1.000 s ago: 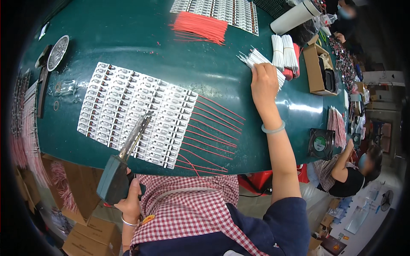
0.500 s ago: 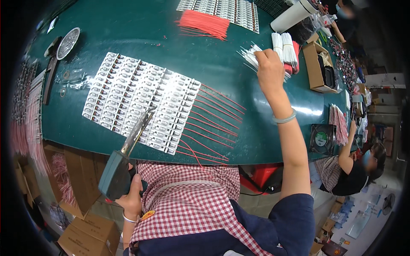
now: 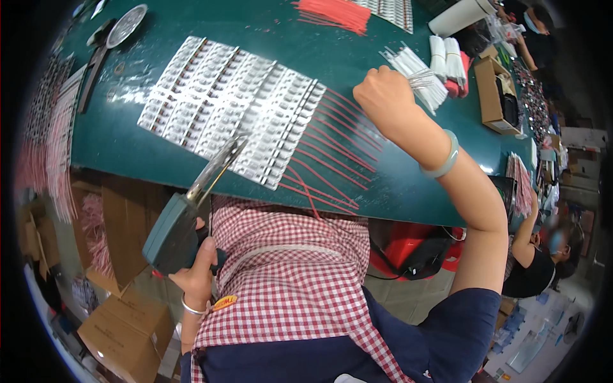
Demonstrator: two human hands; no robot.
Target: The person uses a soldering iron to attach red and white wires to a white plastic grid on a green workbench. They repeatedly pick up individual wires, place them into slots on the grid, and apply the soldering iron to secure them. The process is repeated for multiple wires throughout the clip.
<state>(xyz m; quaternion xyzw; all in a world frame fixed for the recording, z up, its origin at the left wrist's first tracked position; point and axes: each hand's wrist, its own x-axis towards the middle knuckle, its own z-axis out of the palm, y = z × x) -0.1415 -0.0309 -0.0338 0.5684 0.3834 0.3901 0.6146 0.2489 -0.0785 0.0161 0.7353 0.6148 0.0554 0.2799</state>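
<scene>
Soldering wires [image 3: 338, 152] to the panel [image 3: 220, 96] on the table [image 3: 255, 29] appears under way, the left hand [image 3: 196, 270] holding the gun [image 3: 171, 233], the right hand [image 3: 387, 101] curled near white wires [image 3: 414, 69], its grip's contents undeterminable; next likely calls for precise wire alignment.

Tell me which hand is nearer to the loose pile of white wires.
Right. The right hand is close against the left side of the loose white wires; the left hand is far to their lower left, gripping the soldering gun.
</scene>
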